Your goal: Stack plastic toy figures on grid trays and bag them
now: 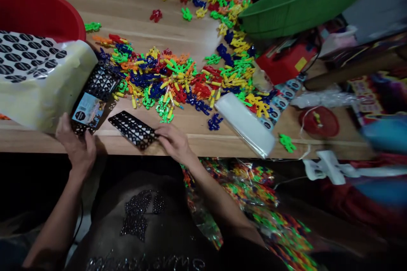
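Note:
My left hand (76,146) rests at the table's front edge, fingers curled on a black patterned packet (92,101) with a printed label. My right hand (173,142) pinches the near end of a second black patterned packet (132,129) that lies flat on the wood. Just beyond both packets spreads a heap of small plastic toy pieces (178,80) in yellow, green, blue, red and orange. A cream bag with black oval prints (34,72) lies to the left, touching the first packet.
A red basin (38,12) stands at the back left and a green basin (302,4) at the back right. A stack of clear bags (246,125), a red box (284,63) and a red lid (319,122) lie right. A bag of pieces (254,207) sits below the table edge.

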Demonstrator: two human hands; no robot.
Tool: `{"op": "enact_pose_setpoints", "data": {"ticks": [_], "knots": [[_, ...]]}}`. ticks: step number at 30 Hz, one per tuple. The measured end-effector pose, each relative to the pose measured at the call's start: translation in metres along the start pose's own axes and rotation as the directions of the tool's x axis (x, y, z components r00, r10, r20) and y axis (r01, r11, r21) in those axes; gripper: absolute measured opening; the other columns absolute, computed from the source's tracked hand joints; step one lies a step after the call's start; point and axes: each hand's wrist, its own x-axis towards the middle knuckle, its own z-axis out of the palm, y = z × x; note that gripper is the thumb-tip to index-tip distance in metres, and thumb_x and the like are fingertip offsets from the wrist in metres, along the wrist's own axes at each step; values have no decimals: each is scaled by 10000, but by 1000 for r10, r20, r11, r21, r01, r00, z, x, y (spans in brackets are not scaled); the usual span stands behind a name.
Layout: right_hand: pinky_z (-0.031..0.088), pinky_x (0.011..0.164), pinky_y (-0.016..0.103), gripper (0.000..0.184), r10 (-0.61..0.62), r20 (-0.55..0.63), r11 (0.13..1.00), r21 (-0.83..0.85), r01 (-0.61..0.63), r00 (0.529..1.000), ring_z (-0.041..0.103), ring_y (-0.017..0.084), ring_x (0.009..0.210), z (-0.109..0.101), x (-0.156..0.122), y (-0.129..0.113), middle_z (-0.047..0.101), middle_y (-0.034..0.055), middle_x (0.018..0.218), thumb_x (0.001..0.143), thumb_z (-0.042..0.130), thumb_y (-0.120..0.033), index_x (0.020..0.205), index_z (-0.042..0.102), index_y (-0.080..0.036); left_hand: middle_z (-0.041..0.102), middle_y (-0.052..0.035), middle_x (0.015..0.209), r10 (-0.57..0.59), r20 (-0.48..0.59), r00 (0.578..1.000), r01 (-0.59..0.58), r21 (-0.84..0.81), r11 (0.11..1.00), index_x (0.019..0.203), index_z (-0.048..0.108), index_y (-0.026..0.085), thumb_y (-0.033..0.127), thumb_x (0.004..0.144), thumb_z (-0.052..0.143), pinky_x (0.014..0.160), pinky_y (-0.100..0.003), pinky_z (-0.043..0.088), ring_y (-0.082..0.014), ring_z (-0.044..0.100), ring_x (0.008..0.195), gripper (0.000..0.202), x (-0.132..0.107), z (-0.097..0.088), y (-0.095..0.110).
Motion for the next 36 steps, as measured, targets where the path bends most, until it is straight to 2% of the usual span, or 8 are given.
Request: {"op": "enact_pose_setpoints", "data": {"ticks": [4,10,15,18,21,25,29,36], "knots": [[593,1070,509,380,-39,258,981,-173,86,965,676,261,1257,-18,-28,11,718,113,1337,1043,485,-113,1318,677,-291,555,-151,1566,98,171,980,-71,-155,985,1599,464,273,320,1058,587,1258,-553,417,-331,531,1467,557,-11,15,26],[503,1149,558,422,88,113,896,-443,-29,990,610,303,1311,-44,12,56,702,130,1404,1011,441,-82,1324,691,-214,656,-132,1457,164,499,851,-70,-201,977,1343,679,254,401,1054,564,1203,-593,449,-352,549,1417,344,-22,48,49],[492,1135,562,443,174,171,858,-510,-64,970,602,325,1266,-55,19,72,697,154,1366,997,415,-86,1362,643,-193,682,-166,1386,149,536,831,-95,-128,987,1269,725,221,403,1056,567,1067,-597,522,-366,617,1249,322,-30,43,62],[543,1045,565,340,194,200,854,-517,-65,960,626,345,1155,-62,7,70,709,159,1189,994,470,-151,1280,648,-193,666,-157,1408,163,539,826,-89,-160,983,1282,708,210,402,1071,546,1094,-548,535,-337,609,1286,328,-34,38,67],[564,1001,566,396,193,185,882,-462,-88,964,639,346,1127,-63,-2,61,678,167,1204,987,488,-183,1370,589,-199,630,-146,1472,148,494,857,-67,-177,982,1360,662,211,408,1082,533,1145,-507,518,-304,591,1336,364,-31,37,62],[601,884,499,573,191,172,967,-200,-156,966,664,280,939,-33,3,37,659,129,1136,1009,513,-252,1569,398,-205,654,-134,1453,100,434,895,4,-233,972,1512,549,232,460,1039,620,1140,-528,507,-313,595,1309,530,-23,36,39],[599,843,466,516,177,231,982,17,-186,957,639,245,865,25,24,18,643,81,1031,980,525,-237,1483,424,-179,718,-117,1296,33,470,882,105,-265,958,1549,514,241,541,966,716,1037,-495,563,-303,625,1184,687,-23,40,24],[592,945,486,448,141,240,988,21,-150,961,668,277,995,99,35,21,649,102,1104,952,467,-152,1389,398,-224,676,-120,1304,-18,411,911,170,-336,926,1657,345,243,530,914,760,999,-487,566,-269,641,1103,898,-36,49,32]]}}
